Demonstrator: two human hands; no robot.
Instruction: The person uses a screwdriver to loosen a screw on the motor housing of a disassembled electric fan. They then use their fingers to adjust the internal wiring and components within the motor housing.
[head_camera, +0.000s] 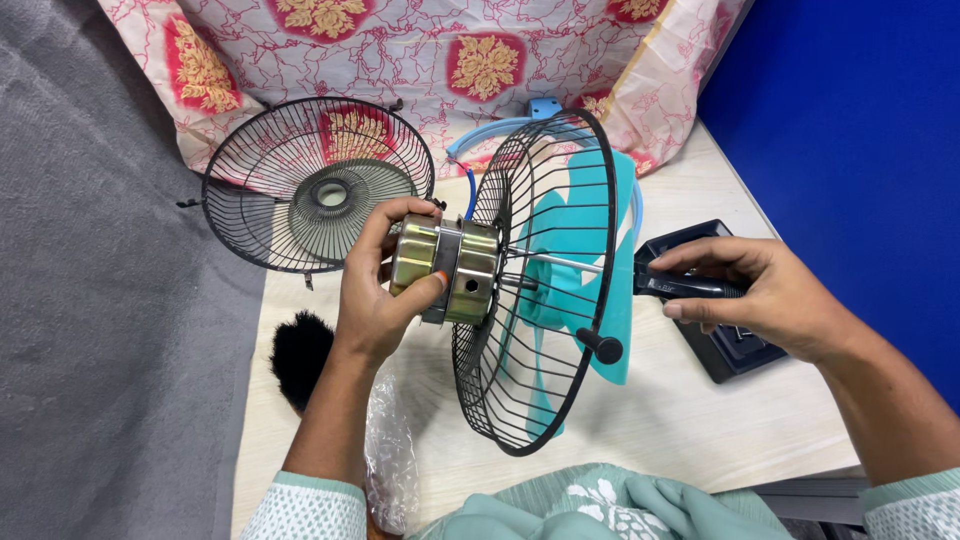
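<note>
A: How many guards do you count?

B: Two black wire guards. One guard (318, 185) lies flat at the table's (700, 420) far left edge, on the patterned cloth (450, 50). The other guard (545, 290) stands on edge, fixed to the motor (447, 270).

A: And the hands?

B: The left hand (375, 290) is wrapped round the brass-coloured motor, fingers closed on it. The right hand (770, 295) is closed on a black-handled screwdriver (640, 278), its shaft running through the guard towards the hub.

A: Blades?

B: One teal blade (590, 270), behind the upright guard.

A: Any packaging?

B: One clear plastic bag (390, 460), crumpled beside the left forearm. One black base (725, 345) under the right hand.
</note>
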